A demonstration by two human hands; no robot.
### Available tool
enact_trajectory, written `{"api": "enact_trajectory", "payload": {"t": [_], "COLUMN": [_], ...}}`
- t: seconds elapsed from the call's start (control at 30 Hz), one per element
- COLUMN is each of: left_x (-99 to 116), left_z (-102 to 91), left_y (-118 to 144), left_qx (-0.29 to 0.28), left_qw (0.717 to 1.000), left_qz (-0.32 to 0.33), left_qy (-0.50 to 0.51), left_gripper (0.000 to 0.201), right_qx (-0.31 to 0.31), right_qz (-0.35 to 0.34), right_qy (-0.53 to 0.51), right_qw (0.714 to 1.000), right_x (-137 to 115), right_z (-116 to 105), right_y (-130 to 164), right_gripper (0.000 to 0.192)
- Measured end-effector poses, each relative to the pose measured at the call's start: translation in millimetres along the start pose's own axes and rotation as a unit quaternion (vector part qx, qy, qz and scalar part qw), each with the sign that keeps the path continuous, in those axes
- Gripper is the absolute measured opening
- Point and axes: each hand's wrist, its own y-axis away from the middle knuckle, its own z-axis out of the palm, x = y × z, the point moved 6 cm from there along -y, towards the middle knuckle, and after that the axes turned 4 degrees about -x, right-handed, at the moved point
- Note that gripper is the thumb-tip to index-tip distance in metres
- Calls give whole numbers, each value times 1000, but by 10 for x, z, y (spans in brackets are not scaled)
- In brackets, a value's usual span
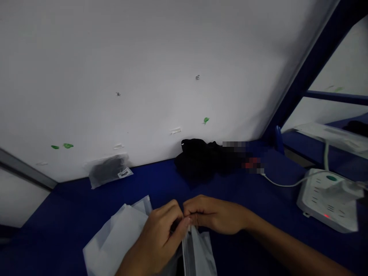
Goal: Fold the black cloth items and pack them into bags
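a heap of black cloth [201,159] lies at the back of the blue surface [253,199], against the white wall panel [143,69]. left of it a clear bag with something dark inside [108,170] leans at the foot of that panel, a barcode label on its corner. to the right a white power strip [327,199] sits on the surface with a plug in it and a small red light showing; its white cable [284,183] runs back toward the black cloth. none of these lies between the hands and the wall; they are well apart from the hands.

near the bottom edge, a stack of pale plastic bags [115,237] lies flat on the surface. the left hand [161,237] and the right hand [215,214] meet just above it, fingers pinched narrow on the top edge of one translucent bag [198,249], which hangs down between them. whether anything is inside that bag cannot be told.
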Motion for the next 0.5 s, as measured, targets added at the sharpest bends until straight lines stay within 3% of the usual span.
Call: {"api": "enact_trajectory", "payload": {"t": [0.2,0.37,0.5], "left_x": [-75,-149,-223], "left_z": [42,112,133], "left_y": [-7,-39,-25], "left_qx": [-54,-79,-97], "left_qw": [995,988,978], "left_qz": [-80,-84,-92], "left_qy": [27,103,163], "left_gripper": [31,35,41], "right_qx": [0,-7,32], "right_qz": [8,12,33], "right_qy": [22,30,33], "right_qw": [1000,999,998], "right_x": [90,42,88], "right_z": [-119,-190,-396], "right_y": [-21,2,75], "right_gripper": [24,24,28]}}
